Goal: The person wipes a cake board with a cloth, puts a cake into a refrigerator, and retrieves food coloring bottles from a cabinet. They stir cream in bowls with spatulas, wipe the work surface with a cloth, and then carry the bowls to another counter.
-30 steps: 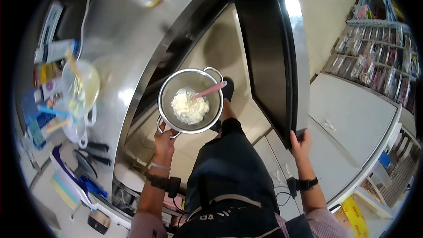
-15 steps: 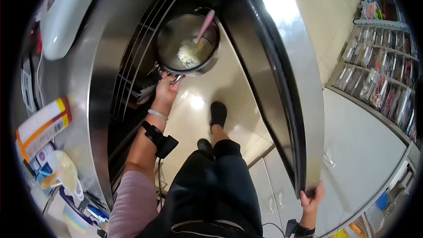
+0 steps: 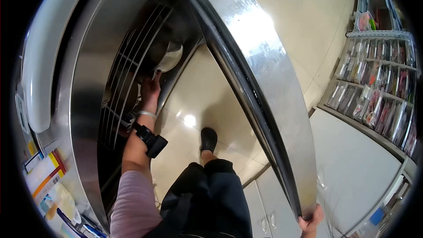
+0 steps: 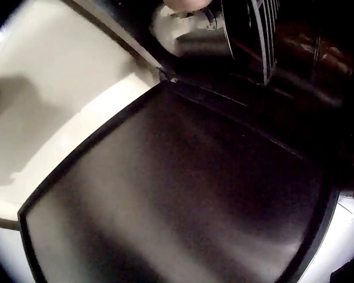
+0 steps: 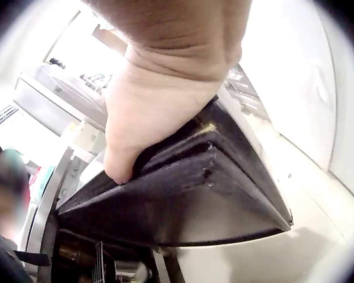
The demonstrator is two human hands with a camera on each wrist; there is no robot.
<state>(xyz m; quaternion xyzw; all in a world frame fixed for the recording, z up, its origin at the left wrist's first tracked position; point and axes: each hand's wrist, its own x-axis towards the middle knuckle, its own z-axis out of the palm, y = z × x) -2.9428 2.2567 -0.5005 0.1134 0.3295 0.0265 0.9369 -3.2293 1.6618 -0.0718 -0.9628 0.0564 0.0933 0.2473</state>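
Note:
A stainless steel two-handled pot sits deep in the open under-counter refrigerator, partly in shadow, its contents hidden from above. My left hand reaches in and holds the pot's near handle. In the left wrist view, part of that hand shows at the top edge, over the shiny pot. At the lower right, my right hand grips the free edge of the swung-out refrigerator door. The right wrist view has its thumb over the door's dark gasket side.
A wire rack stands inside the refrigerator, left of the pot. The steel counter runs above it, with a carton on it. White cabinets and racks of packaged goods line the right side.
My left hand has carried the pot with white cream and a pink-handled spatula from over the floor into the refrigerator. The right hand stays on the door edge, now lower in view.

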